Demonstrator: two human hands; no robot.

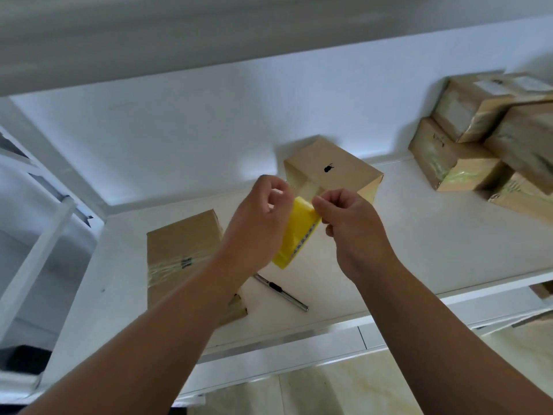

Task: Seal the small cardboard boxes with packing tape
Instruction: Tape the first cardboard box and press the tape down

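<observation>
A yellow roll of packing tape (294, 235) hangs between my hands above the white shelf (419, 235). My left hand (260, 223) grips the roll, fingers curled over its top. My right hand (347, 223) pinches the tape's free end at the roll's upper edge. Just behind my hands stands a small cardboard box (338, 169) with a black mark on top and clear tape down its near side. A second cardboard box (182, 250), taped across the middle, lies at the left, partly under my left forearm.
A metal utility knife (281, 292) lies on the shelf below my hands. Several taped cardboard boxes (478, 139) are stacked at the back right. A white shelf frame (39, 235) slants along the left. An upper shelf board (179, 55) hangs overhead. The shelf's front edge runs near my forearms.
</observation>
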